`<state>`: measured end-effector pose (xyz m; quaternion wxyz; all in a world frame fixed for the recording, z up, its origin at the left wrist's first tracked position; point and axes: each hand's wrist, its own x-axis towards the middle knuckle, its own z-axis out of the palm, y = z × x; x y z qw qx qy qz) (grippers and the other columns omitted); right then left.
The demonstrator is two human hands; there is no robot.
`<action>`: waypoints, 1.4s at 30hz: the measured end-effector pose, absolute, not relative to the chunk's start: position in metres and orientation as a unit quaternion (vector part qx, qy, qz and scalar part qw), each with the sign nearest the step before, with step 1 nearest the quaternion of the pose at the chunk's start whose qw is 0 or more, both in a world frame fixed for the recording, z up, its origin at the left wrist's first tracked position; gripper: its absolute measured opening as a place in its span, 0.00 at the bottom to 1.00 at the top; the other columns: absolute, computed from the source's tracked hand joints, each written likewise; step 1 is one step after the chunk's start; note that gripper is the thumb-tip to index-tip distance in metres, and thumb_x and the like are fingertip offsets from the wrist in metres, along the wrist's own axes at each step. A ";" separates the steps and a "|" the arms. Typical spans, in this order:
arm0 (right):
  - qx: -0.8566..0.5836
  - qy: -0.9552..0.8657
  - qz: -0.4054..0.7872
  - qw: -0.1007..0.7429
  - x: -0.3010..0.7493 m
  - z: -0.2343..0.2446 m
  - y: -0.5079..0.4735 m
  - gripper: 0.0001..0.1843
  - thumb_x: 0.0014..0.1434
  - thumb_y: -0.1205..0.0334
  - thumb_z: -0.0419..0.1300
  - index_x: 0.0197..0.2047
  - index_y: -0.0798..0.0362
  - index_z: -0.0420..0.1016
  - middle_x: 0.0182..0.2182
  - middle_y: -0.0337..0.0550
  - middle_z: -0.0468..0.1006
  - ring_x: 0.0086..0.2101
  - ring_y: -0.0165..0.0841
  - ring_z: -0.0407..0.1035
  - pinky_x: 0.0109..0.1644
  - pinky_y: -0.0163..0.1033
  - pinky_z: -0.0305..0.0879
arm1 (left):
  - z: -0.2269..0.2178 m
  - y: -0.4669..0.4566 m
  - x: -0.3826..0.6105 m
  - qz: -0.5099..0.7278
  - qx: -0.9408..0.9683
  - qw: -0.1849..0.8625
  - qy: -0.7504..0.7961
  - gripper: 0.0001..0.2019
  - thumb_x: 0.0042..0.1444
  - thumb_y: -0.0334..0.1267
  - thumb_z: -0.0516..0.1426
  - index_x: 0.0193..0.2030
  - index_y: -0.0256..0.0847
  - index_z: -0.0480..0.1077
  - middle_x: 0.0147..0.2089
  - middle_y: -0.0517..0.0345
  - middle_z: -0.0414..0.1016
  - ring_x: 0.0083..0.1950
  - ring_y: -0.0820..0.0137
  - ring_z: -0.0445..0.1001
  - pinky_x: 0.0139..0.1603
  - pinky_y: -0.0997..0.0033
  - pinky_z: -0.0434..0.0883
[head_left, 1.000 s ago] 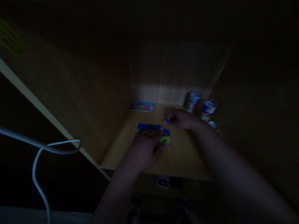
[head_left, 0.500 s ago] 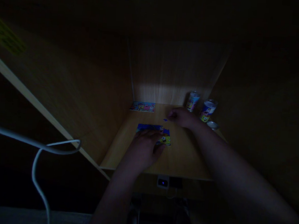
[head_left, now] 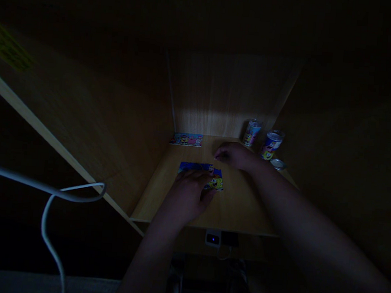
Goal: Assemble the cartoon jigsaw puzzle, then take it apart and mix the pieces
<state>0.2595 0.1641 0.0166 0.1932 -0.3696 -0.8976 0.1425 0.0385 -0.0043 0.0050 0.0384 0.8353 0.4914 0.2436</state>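
Note:
A partly assembled jigsaw puzzle, blue with a yellow cartoon figure at its right, lies on the wooden board. Across its lower left my left hand rests, fingers spread and thumb apart, hiding part of the picture. Beyond the puzzle's upper right edge, my right hand is low over the board with its fingertips pinched together. Between them is a small puzzle piece, mostly covered by the fingers.
A colourful cartoon picture card lies at the back left. Two clear-topped cans with cartoon labels stand at the back right, near a round lid. Wooden walls enclose the sides and back. A white cable loops at the left.
My right hand has moved slightly left and down onto the small blue puzzle piece, which lay uncovered before, and its fingers have closed on it. The left hand has stayed put.

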 end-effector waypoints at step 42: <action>-0.338 -0.854 0.364 0.154 0.237 0.026 0.143 0.07 0.63 0.58 0.67 0.41 0.52 0.80 0.35 0.42 0.86 0.36 0.35 0.79 0.42 0.38 0.72 | 0.003 -0.003 0.038 0.258 0.849 0.045 0.458 0.18 0.70 0.41 0.63 0.65 0.51 0.77 0.67 0.57 0.79 0.67 0.56 0.76 0.71 0.45 0.70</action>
